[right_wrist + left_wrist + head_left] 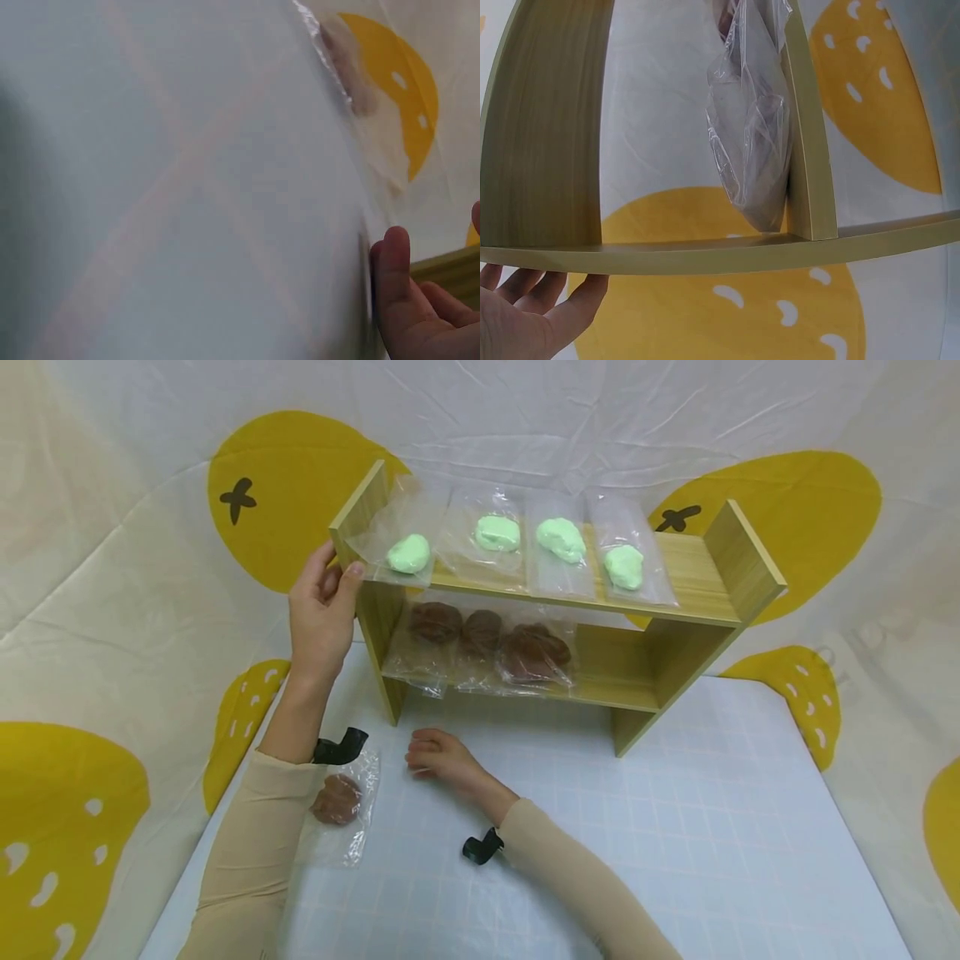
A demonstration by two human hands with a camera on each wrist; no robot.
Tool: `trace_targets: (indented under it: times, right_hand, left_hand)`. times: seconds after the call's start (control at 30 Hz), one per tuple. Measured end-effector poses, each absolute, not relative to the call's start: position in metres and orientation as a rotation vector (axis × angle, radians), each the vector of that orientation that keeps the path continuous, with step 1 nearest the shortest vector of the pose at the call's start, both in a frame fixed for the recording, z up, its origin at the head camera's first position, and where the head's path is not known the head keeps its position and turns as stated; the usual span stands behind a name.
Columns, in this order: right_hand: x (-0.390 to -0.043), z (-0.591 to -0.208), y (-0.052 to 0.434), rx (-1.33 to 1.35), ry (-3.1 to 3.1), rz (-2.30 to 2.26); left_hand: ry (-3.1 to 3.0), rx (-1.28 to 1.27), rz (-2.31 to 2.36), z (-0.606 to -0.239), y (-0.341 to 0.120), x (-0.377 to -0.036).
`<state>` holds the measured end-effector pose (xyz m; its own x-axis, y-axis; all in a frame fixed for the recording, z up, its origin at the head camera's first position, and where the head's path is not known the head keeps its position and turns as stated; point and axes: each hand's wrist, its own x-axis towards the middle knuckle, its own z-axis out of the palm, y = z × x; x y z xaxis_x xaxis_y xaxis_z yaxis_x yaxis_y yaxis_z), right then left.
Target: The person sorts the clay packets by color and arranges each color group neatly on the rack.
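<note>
My left hand rests against the outer face of the left side panel of a small wooden shelf. Its fingertips touch the panel, and the thumb lies beside a corner of the leftmost bag. Several clear bags, each with a pale green clay-like lump, line the top board. Three bagged brown lumps sit on the lower board. Low over the table, my right hand holds nothing, its fingers loosely bent. Another bagged brown lump lies on the table beside the left forearm.
A pale checked cloth covers the table. Behind the shelf hangs a white sheet with yellow shapes. The right ends of both boards, near the right side panel, carry no bags. Black wrist mounts jut from the sleeves.
</note>
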<state>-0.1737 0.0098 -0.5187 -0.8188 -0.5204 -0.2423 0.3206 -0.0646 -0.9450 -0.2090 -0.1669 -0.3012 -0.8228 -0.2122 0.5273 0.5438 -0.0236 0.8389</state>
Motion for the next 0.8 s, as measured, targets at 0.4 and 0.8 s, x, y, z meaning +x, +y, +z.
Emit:
trace_targets:
  times: [0.4,0.8]
  right_hand:
    - [-0.177,-0.521,-0.035,-0.249,1.797,-1.815]
    - [-0.175,-0.522,-0.05,-0.414,2.236,-1.48]
  left_hand:
    - [-1.766,-0.332,-1.875,-0.302,-0.167,-0.21]
    - [-1.782,-0.32,-1.858,-0.302,-0.168,-0.21]
